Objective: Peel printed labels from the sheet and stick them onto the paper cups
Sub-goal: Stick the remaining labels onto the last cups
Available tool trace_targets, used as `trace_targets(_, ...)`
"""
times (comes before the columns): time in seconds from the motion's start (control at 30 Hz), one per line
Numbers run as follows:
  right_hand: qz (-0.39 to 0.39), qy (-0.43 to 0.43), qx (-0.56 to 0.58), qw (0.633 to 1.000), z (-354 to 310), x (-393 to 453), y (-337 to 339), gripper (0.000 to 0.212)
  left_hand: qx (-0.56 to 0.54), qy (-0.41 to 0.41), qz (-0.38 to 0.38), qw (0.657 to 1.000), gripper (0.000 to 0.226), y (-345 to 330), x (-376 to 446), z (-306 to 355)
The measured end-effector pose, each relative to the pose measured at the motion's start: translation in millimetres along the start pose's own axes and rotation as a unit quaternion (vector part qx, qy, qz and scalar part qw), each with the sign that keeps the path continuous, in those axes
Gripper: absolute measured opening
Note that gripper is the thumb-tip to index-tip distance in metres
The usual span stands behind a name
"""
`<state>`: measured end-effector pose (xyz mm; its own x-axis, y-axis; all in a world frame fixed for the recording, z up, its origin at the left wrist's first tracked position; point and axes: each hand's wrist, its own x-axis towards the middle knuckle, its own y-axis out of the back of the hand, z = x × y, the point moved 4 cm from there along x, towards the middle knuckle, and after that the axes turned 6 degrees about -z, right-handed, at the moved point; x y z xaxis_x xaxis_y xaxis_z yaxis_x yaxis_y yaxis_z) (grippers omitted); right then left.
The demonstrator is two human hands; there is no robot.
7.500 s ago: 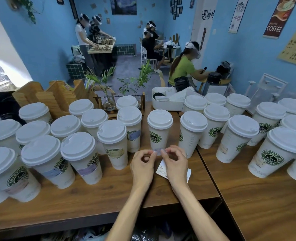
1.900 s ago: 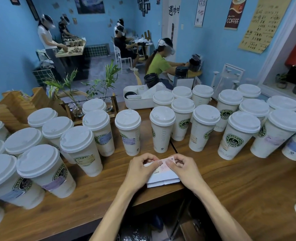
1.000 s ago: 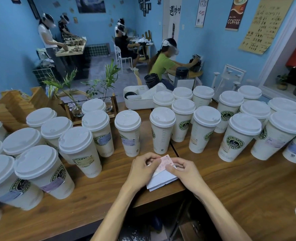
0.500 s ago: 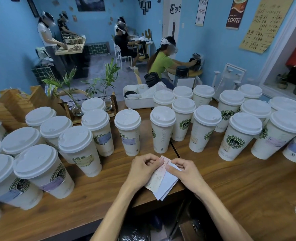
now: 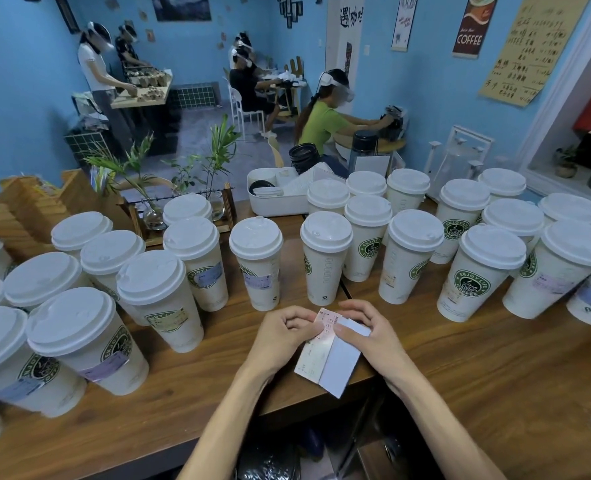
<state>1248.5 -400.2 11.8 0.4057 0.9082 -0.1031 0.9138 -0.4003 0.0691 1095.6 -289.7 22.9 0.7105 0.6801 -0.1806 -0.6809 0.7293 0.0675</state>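
Hands at 6 o'clock, left hand (image 5: 280, 336) pinching pink label (image 5: 323, 329), right hand (image 5: 373, 336) gripping backing sheet (image 5: 341, 362), lidded paper cups (image 5: 325, 258) at 12 o'clock.

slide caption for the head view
Both hands peel a label from its sheet before rows of lidded cups.

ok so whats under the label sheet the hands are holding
Both the left hand and right hand pinch the label sheet above the wooden table; whatever lies directly beneath it is hidden.
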Motion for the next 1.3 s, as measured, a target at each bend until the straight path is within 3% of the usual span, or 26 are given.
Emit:
trace_targets(0.2, 0.122, 0.069, -0.156, 0.978, -2, -1, 4, 0.046, -0.015, -0.005, 0.04, 0.999, 0.016, 1, -1, -2)
trace_targets(0.4, 0.049, 0.041, -0.096, 0.993, 10, 3, 0, 0.051, -0.013, -0.035, 0.084, 0.996, 0.023, 4, 0, -7)
trace_targets(0.57, 0.081, 0.042, -0.092, 0.992, 11, 4, -4, 0.08, -0.052, -0.055, 0.09, 0.993, 0.021, 0, -2, -3)
trace_targets(0.67, 0.102, 0.025, -0.09, 0.99, 8, 4, -4, 0.078, -0.083, -0.067, 0.087, 0.99, 0.018, 1, -5, -1)
trace_targets(0.73, 0.113, 0.011, -0.183, 0.976, 7, 3, -6, 0.072, -0.094, -0.068, 0.096, 0.989, 0.017, 2, -6, 0)
trace_targets(0.83, 0.095, 0.02, -0.386, 0.917, 10, -1, -13, 0.087, -0.108, -0.065, 0.103, 0.987, 0.015, 2, -7, 1)
trace_targets(0.93, 0.075, 0.053, -0.466, 0.88, 7, -2, -19, 0.064, -0.11, -0.067, 0.097, 0.987, 0.012, -1, -9, 5)
trace_targets(1.1, -0.012, 0.08, -0.383, 0.92, 8, 4, -25, 0.043, -0.096, -0.077, 0.081, 0.989, 0.016, -2, -8, 7)
trace_targets(1.2, 0.02, 0.075, -0.294, 0.953, 1, 5, -19, 0.047, -0.097, -0.077, 0.079, 0.989, 0.016, -2, -9, 7)
trace_targets(1.3, 0.039, 0.081, -0.28, 0.956, -7, 5, -13, 0.045, -0.103, -0.072, 0.075, 0.989, 0.019, -2, -8, 7)
